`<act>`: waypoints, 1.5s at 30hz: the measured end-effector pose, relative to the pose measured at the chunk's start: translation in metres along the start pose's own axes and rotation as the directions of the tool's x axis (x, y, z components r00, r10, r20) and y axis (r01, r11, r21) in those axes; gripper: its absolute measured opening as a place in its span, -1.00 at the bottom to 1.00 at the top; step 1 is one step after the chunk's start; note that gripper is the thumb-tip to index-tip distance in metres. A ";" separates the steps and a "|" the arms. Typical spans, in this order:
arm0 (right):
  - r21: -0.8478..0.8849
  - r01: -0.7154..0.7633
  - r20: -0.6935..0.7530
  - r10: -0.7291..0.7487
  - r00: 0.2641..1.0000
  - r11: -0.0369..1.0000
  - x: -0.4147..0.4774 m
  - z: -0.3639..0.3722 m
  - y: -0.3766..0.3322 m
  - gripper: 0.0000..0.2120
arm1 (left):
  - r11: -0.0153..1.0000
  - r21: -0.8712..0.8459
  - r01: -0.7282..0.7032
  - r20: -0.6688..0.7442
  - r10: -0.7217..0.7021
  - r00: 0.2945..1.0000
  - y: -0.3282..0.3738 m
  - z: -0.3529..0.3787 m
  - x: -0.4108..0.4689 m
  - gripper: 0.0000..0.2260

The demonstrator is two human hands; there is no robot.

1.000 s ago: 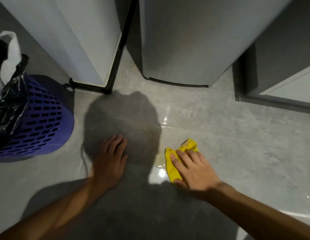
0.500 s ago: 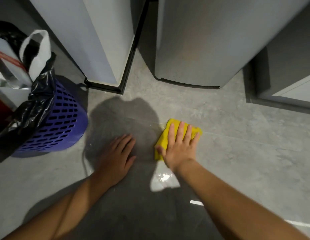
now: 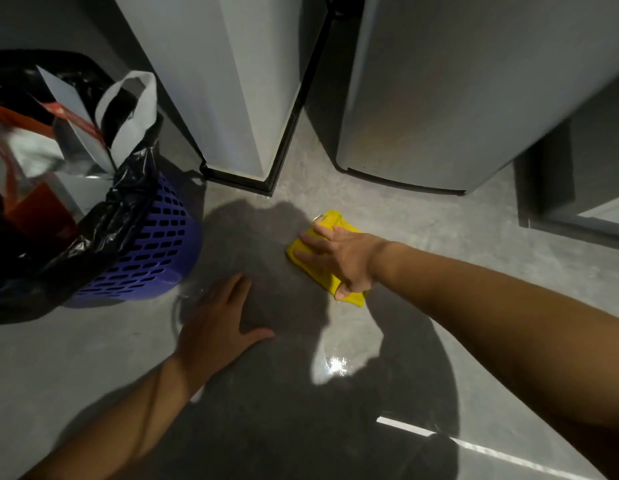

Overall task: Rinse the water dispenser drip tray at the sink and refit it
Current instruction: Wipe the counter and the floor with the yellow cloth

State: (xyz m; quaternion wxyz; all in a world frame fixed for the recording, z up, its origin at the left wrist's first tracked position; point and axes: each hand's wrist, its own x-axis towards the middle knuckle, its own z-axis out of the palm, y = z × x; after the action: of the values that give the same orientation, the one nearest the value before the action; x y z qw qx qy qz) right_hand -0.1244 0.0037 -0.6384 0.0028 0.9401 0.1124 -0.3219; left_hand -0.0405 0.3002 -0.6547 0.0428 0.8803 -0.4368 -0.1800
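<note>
Pressing yellow cloth [image 3: 327, 261] with flat right hand [image 3: 346, 259], left hand [image 3: 218, 327] splayed on floor [image 3: 93, 358]

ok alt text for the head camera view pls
A right hand presses a yellow cloth flat on a grey floor, while the left hand rests palm-down beside it. A purple bin with a black liner stands to the left.
</note>
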 end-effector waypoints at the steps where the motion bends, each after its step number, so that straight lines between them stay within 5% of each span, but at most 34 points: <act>1: -0.008 0.039 -0.013 -0.039 0.999 0.999 -0.001 0.001 -0.002 0.08 | 1.000 0.012 0.022 0.013 -0.022 1.000 0.000 -0.002 -0.002 0.00; 5: 0.047 0.014 -0.076 -0.010 0.997 0.999 -0.027 0.032 -0.022 0.01 | 0.999 0.034 -0.001 0.103 -0.003 0.995 -0.006 -0.004 -0.008 0.12; 9: 0.330 -0.221 -0.126 0.275 0.953 0.918 -0.073 0.091 -0.089 -0.07 | 0.998 0.052 -0.033 0.126 0.027 0.992 -0.002 -0.009 -0.007 0.14; 14: 0.526 -0.569 -0.070 0.699 0.711 0.631 -0.081 0.111 -0.184 -0.09 | 0.997 0.060 -0.050 0.137 0.042 0.990 -0.011 -0.013 -0.013 0.12; 18: 0.653 -0.604 -0.014 0.804 0.594 0.458 -0.042 0.095 -0.192 -0.06 | 0.997 0.008 0.076 0.167 -0.076 0.983 -0.031 -0.011 -0.035 0.16; 22: 0.664 -0.526 -0.013 0.711 0.704 0.532 0.012 0.057 -0.128 -0.03 | 0.996 0.004 0.084 0.125 -0.084 0.989 -0.049 -0.002 -0.072 0.10; 27: 0.192 -0.181 -0.091 0.202 0.975 0.965 0.049 -0.007 -0.052 0.03 | 0.998 -0.050 0.048 0.162 -0.040 0.986 -0.049 -0.002 -0.078 0.10; 31: -0.216 0.203 -0.008 -0.209 0.978 0.955 0.035 -0.017 -0.051 0.02 | 0.994 -0.085 0.067 0.201 -0.049 0.978 -0.047 -0.004 -0.072 0.16; 34: -0.192 0.250 0.092 -0.236 0.967 0.949 0.003 0.010 -0.068 -0.01 | 0.998 -0.046 0.048 0.219 -0.037 0.975 -0.045 -0.006 -0.069 0.15; 37: -0.076 0.047 -0.076 -0.053 0.996 0.996 -0.041 0.061 -0.102 -0.11 | 0.999 -0.022 -0.023 0.227 0.027 0.973 -0.041 -0.010 -0.061 0.14; 40: 0.303 -0.287 -0.304 0.378 0.875 0.909 -0.082 0.113 -0.157 -0.23 | 0.999 -0.008 -0.037 0.257 0.038 0.966 -0.036 -0.017 -0.051 0.21; 45: 0.655 -0.629 0.048 0.807 0.588 0.419 -0.110 0.139 -0.177 0.03 | 0.999 0.019 -0.049 0.270 0.042 0.962 -0.030 -0.022 -0.047 0.24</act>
State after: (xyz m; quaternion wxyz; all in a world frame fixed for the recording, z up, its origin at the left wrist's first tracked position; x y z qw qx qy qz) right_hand -0.3303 0.1424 -0.6703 -0.1772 0.8751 -0.4162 -0.1720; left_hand -0.0360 0.3536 -0.6280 -0.0241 0.8380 -0.4609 -0.2912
